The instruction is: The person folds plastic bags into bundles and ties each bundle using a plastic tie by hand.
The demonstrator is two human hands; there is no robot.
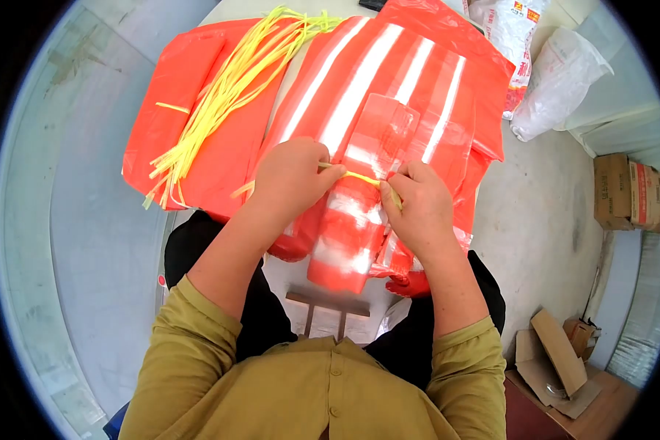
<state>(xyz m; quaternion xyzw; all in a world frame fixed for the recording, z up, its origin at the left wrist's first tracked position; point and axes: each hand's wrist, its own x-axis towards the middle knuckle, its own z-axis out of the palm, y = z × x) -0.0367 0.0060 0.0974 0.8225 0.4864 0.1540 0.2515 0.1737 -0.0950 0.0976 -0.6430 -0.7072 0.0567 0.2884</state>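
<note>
A yellow plastic strip (362,178) is stretched across a folded red-and-white plastic bundle (345,246). My left hand (295,170) pinches the strip on the bundle's left side, thumb pointing inward. On the other side, my right hand (423,202) is closed on the strip, and a short piece shows beside its thumb. Beneath the bundle lie red plastic sheets with white stripes (363,70), their near end hanging over my lap. To the left, many loose yellow strips (224,103) are spread over a folded red plastic stack (172,70).
A white printed sack (513,37) and a translucent plastic bag (561,81) are beyond the sheets at the right. Cardboard boxes (623,192) stand by the right wall, and an opened carton (554,359) lies lower down. My knees are under the near edge.
</note>
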